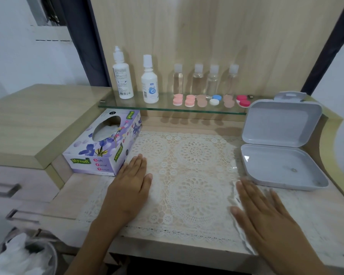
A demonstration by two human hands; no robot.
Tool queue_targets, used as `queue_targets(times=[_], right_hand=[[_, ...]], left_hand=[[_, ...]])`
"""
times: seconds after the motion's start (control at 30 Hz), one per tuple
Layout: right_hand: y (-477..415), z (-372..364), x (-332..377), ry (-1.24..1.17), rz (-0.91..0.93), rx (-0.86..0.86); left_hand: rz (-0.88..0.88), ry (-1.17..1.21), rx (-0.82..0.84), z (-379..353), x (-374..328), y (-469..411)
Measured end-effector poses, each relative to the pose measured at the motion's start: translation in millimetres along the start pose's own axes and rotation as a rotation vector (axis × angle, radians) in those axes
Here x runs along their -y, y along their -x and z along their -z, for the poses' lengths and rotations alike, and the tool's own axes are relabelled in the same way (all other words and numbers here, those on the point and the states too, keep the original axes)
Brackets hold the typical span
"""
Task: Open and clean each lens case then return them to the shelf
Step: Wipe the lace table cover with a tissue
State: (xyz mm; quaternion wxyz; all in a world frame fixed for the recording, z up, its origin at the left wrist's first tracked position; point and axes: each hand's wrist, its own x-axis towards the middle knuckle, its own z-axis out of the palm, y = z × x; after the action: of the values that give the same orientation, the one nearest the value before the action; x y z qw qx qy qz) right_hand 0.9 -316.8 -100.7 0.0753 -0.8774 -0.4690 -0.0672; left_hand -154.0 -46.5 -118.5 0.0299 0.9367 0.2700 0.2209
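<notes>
Left hand (129,187) and right hand (266,213) lay flat, apart and empty on the white lace mat (195,155) — the small round plastic lens cases (202,101) sat on the glass shelf (165,107), probably best lifted down singly

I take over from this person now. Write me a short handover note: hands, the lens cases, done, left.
Left hand: open, flat on the lace mat, empty.
Right hand: open, blurred, at the mat's right edge, empty.
Lens cases: six in a row on the glass shelf.
Tissue box: left of the mat.
Done: nothing that shows; no case is off the shelf.
Left: open, clean and return each case.
</notes>
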Motion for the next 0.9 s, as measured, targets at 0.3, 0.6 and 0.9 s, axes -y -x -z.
queue_targets(times=[0.3, 0.6, 0.9], right_hand=[[32, 8, -31, 0.012, -0.109, -0.019], [52, 17, -48, 0.03, -0.161, 0.03], [42, 5, -60, 0.082, -0.094, -0.072]], left_hand=[[0.024, 0.083, -0.026, 2, -3, 1], [0.041, 0.027, 0.062, 7, -3, 1], [0.036, 0.068, -0.011, 5, -3, 1]])
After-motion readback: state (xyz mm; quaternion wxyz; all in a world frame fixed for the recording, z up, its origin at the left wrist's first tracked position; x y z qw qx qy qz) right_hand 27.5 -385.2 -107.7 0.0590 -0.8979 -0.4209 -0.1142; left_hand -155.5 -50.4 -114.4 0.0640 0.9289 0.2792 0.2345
